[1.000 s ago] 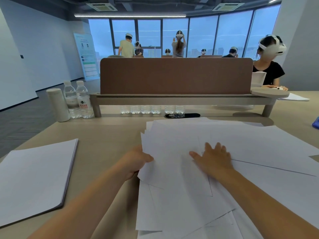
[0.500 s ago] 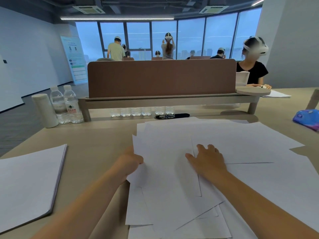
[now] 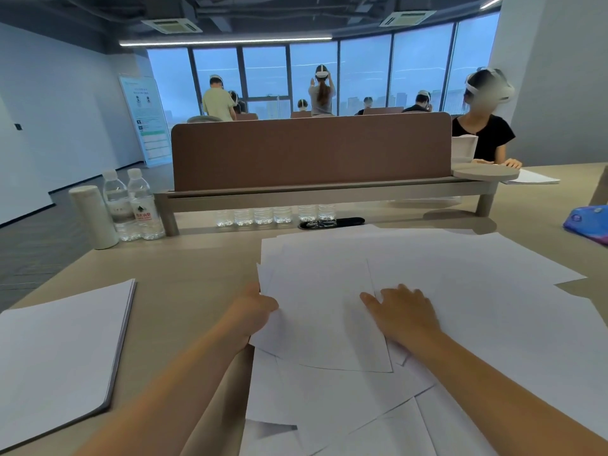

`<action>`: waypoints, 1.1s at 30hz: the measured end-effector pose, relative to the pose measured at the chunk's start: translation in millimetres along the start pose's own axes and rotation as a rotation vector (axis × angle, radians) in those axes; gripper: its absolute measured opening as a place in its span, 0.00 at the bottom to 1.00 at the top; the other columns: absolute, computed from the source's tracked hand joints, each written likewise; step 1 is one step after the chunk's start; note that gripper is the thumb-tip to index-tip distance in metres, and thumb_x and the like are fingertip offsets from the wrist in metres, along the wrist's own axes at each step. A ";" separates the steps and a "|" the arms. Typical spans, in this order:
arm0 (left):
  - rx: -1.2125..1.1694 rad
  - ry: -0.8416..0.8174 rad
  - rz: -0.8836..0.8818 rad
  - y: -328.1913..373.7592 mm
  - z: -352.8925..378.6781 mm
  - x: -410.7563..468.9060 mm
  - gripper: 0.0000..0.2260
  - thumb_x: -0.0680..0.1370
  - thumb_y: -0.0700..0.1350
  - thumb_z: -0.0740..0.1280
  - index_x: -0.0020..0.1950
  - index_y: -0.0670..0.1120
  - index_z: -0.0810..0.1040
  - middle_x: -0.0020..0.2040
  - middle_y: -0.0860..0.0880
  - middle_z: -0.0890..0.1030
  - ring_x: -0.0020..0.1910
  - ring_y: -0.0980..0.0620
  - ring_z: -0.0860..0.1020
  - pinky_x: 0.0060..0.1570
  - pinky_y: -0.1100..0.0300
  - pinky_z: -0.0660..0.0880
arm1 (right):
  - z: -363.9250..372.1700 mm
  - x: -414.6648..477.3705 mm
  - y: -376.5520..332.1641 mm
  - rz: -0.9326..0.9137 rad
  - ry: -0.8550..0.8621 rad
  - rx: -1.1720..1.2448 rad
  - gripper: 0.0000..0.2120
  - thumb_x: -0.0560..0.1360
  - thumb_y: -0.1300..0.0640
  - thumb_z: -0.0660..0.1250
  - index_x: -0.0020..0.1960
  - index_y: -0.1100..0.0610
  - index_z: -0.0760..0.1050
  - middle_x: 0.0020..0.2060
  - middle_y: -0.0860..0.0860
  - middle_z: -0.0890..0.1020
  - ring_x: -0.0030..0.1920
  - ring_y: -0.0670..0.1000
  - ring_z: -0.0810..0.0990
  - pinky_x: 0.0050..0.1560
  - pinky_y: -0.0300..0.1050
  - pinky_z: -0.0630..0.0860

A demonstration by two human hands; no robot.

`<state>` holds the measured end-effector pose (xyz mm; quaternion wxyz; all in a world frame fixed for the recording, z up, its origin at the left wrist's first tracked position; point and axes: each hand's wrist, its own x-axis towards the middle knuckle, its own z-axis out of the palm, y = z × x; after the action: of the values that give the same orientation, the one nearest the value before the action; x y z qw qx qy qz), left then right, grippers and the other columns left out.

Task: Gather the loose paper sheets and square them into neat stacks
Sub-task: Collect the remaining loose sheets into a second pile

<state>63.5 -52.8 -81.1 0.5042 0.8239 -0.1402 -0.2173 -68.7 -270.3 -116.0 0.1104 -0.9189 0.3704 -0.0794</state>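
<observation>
Left hand (image 3: pixel 255 312) fingers hidden under loose sheets (image 3: pixel 460 291); sheets cut off below.

Your beige table (image 3: pixel 184 278): loose sheets (image 3: pixel 460 291) sprawled centre-right, squared stack (image 3: pixel 59 357) at your left, two water bottles (image 3: pixel 138 209) beside a white cylinder (image 3: pixel 93 217) behind it, blue pouch (image 3: pixel 589 222) far right.

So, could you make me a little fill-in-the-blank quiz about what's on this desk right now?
The left hand grips the loose sheets by their ____ edge.
The right hand rests flat on ____ of the sheets.
Beside the white cylinder stand ____ water bottles.
The neat stack lies apart from the ____ sheets.
Missing words: left; top; two; loose.
</observation>
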 end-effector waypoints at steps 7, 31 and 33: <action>-0.024 -0.026 -0.008 -2.2 -1.5 3.8 0.20 0.68 0.46 0.64 0.60 0.46 0.78 0.55 0.46 0.83 0.54 0.42 0.81 0.60 0.43 0.76 | -4.3 -9.5 -3.5 -0.060 0.150 0.212 0.25 0.81 0.40 0.55 0.40 0.57 0.77 0.36 0.51 0.81 0.40 0.52 0.79 0.45 0.48 0.76; 0.036 0.083 0.085 -10.5 15.0 -7.0 0.07 0.76 0.35 0.62 0.44 0.45 0.74 0.43 0.47 0.79 0.36 0.50 0.75 0.33 0.60 0.69 | -6.8 -26.2 -4.5 -0.053 -0.098 0.224 0.34 0.78 0.34 0.56 0.77 0.54 0.62 0.72 0.53 0.71 0.71 0.55 0.70 0.69 0.50 0.69; 0.055 0.107 0.110 -10.8 14.1 -11.0 0.05 0.76 0.34 0.61 0.44 0.41 0.75 0.40 0.48 0.77 0.33 0.51 0.72 0.30 0.62 0.66 | -13.4 -29.5 -4.6 -0.037 -0.053 0.274 0.31 0.79 0.37 0.57 0.76 0.55 0.64 0.70 0.53 0.74 0.69 0.54 0.72 0.67 0.48 0.70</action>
<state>47.1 -53.8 -93.9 0.4994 0.8389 -0.1640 -0.1411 -89.8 -248.5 -103.8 0.2433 -0.9036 0.3359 -0.1070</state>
